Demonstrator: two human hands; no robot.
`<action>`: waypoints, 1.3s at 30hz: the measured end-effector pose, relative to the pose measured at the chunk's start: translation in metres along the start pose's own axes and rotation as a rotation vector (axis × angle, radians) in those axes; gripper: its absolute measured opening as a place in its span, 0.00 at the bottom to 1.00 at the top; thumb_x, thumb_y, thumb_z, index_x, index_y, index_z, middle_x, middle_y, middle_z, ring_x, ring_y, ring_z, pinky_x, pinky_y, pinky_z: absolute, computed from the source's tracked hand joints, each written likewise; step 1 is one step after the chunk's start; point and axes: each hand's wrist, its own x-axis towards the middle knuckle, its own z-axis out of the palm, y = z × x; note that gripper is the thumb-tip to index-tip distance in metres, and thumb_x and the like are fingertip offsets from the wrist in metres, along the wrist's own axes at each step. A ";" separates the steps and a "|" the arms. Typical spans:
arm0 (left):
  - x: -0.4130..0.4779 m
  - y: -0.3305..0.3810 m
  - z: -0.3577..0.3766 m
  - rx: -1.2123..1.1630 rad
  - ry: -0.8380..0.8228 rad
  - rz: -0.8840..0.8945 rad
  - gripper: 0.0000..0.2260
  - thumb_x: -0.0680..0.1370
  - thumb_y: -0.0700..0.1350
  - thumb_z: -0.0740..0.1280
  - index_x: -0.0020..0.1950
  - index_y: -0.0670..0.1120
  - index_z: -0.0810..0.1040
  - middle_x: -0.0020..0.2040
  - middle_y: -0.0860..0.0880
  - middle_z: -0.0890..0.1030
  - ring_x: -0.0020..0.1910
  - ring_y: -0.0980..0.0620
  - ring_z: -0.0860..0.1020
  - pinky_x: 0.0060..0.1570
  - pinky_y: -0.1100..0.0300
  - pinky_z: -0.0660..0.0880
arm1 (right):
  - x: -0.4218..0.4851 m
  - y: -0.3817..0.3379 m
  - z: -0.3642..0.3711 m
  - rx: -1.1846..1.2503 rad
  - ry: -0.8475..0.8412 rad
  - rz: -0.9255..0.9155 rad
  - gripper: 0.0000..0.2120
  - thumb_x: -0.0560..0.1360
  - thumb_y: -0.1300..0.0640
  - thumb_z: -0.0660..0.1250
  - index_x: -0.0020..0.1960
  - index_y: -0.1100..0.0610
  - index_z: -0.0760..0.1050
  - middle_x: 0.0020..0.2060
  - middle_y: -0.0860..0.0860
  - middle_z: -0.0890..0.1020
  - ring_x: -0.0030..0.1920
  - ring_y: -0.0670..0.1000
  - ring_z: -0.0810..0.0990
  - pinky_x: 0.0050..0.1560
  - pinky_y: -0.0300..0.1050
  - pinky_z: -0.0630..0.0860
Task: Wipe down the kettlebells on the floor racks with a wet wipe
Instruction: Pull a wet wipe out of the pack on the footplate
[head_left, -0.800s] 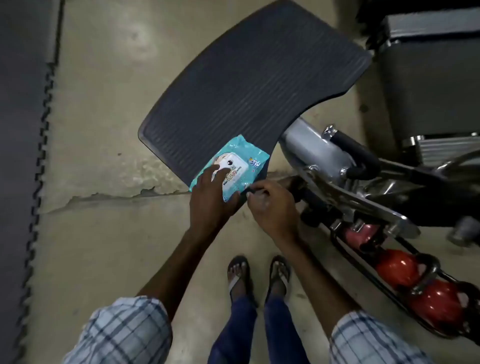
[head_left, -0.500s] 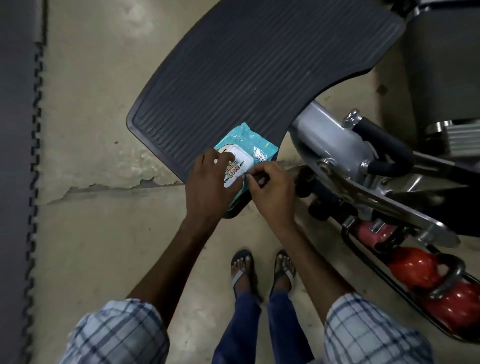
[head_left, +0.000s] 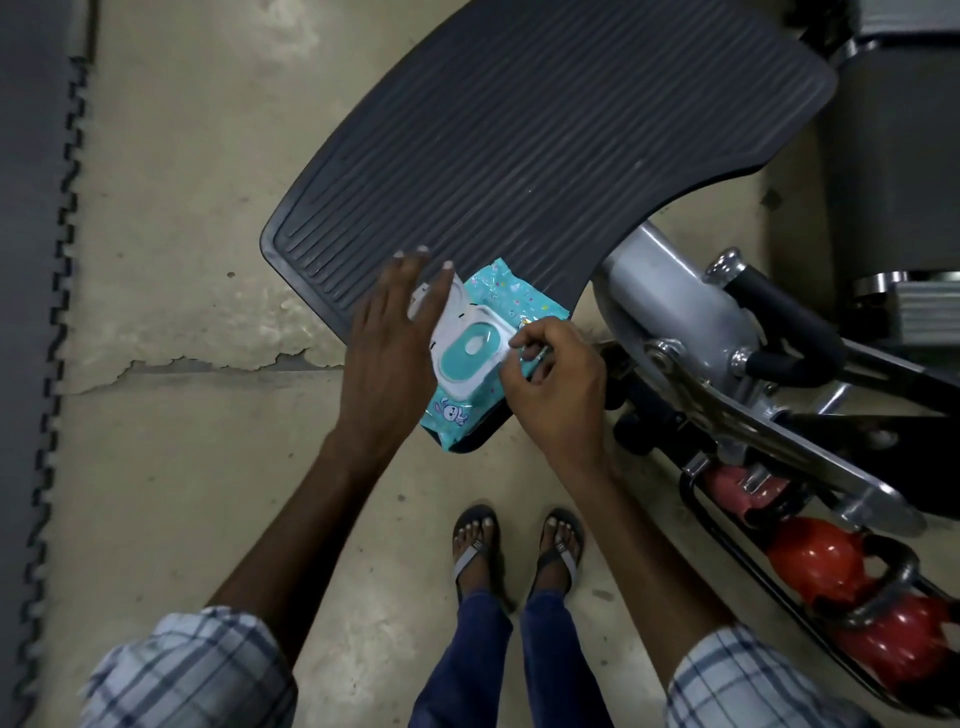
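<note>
A teal wet wipe pack (head_left: 457, 413) lies on the near corner of a ribbed black platform (head_left: 545, 130). Its white flip lid stands open, showing the teal dispensing opening. My left hand (head_left: 387, 353) lies flat beside and over the pack, fingers spread, fingertips on the flipped-back lid. My right hand (head_left: 558, 384) pinches the right edge of the pack's white lid frame. Red kettlebells (head_left: 813, 561) (head_left: 898, 644) and a pinkish one (head_left: 732, 493) sit in a black floor rack (head_left: 727, 540) at the lower right, away from both hands.
A silver and black gym machine arm (head_left: 670, 296) crosses above the rack, right of my right hand. Grey interlocking foam matting (head_left: 26, 312) runs down the left edge. Cracked concrete floor lies between. My sandalled feet (head_left: 475, 540) stand below the pack.
The pack's lid, shut before, is now flipped open. My left hand has gone from gripping the pack to lying flat with fingers spread. My right hand stays pinched at the pack's right edge.
</note>
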 end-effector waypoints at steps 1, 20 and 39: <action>-0.006 0.000 0.003 0.018 -0.018 0.044 0.27 0.81 0.44 0.61 0.80 0.43 0.61 0.80 0.39 0.58 0.80 0.40 0.55 0.75 0.43 0.60 | 0.004 -0.003 0.000 -0.012 -0.022 -0.023 0.05 0.73 0.57 0.70 0.48 0.55 0.78 0.47 0.48 0.81 0.40 0.43 0.77 0.41 0.42 0.78; -0.026 -0.020 0.033 0.050 -0.131 0.040 0.34 0.77 0.71 0.56 0.80 0.56 0.62 0.81 0.43 0.57 0.80 0.41 0.55 0.73 0.40 0.55 | 0.018 -0.017 0.020 -0.409 -0.352 -0.137 0.08 0.75 0.60 0.70 0.51 0.53 0.72 0.52 0.50 0.74 0.47 0.51 0.78 0.41 0.46 0.75; -0.020 -0.015 0.027 0.101 -0.104 0.038 0.35 0.73 0.72 0.58 0.76 0.55 0.68 0.79 0.42 0.64 0.79 0.38 0.59 0.74 0.41 0.49 | 0.001 -0.033 -0.013 -0.010 -0.176 0.074 0.24 0.76 0.51 0.72 0.67 0.57 0.70 0.63 0.52 0.75 0.61 0.47 0.77 0.57 0.39 0.78</action>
